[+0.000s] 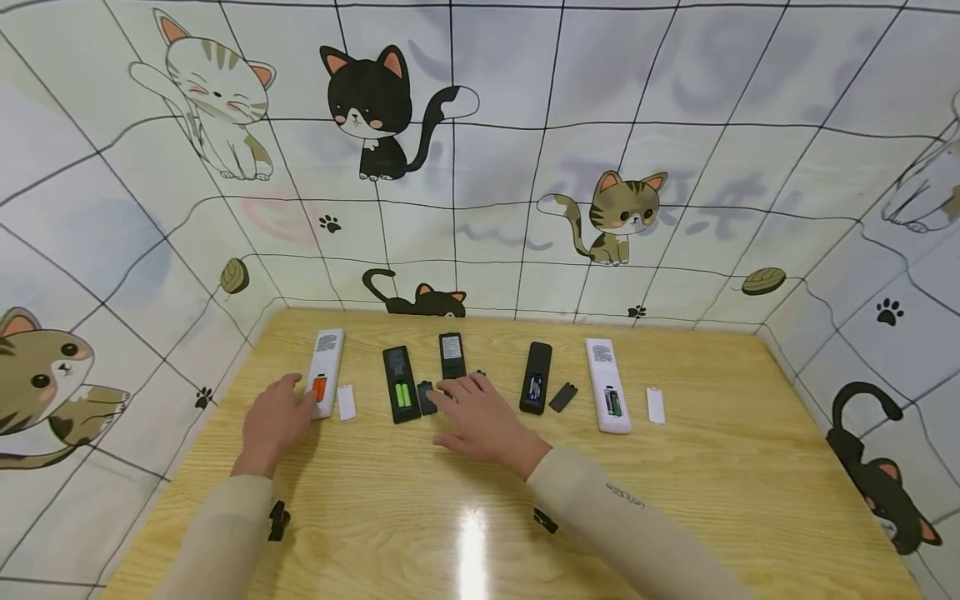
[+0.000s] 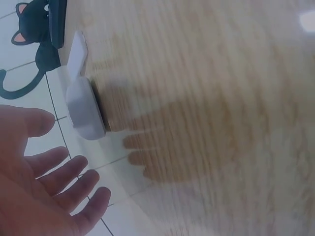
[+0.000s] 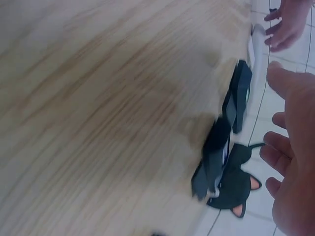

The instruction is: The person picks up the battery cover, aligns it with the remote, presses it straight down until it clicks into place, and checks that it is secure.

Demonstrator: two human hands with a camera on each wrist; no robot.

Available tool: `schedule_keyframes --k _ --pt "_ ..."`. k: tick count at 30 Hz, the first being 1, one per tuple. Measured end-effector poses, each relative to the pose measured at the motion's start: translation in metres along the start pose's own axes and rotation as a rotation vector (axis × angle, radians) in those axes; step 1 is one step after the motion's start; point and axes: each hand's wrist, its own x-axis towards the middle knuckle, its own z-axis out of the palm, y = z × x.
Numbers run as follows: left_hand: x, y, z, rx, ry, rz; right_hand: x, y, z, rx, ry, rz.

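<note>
My left hand [image 1: 277, 419] hovers at the left side of a white remote control [image 1: 327, 354], back side up, with orange batteries in its bay. In the left wrist view its fingers are loosely spread, apart from the white remote [image 2: 84, 108]. My right hand [image 1: 486, 423] hangs relaxed over the table's middle and hides the lower part of a black remote [image 1: 452, 346]. Left of that hand lie a black remote with green batteries [image 1: 400, 371] and its dark battery cover [image 1: 427, 400]. The right wrist view shows loosely bent fingers above black remotes [image 3: 215, 152], holding nothing.
Further right lie a black remote [image 1: 537, 360] with its cover [image 1: 563, 397], and a white remote [image 1: 602, 367] with a white cover [image 1: 656, 406]. Another white cover [image 1: 346, 402] is near the left remote. A cat-print cloth [image 1: 495, 167] stands behind the wooden table [image 1: 390, 517].
</note>
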Motion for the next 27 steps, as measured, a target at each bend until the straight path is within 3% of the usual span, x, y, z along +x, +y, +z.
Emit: schedule_keyframes --k 12,21,27 --pt "0.023 0.004 -0.001 -0.099 -0.084 -0.070 0.054 -0.033 0.018 -0.053 0.020 0.026" --pt "0.040 0.006 -0.001 -0.171 -0.088 -0.139 0.091 -0.059 0.020 -0.087 -0.009 0.089" --pt "0.047 0.007 -0.002 -0.128 -0.070 -0.143 0.114 -0.067 0.026 -0.099 -0.042 0.114"
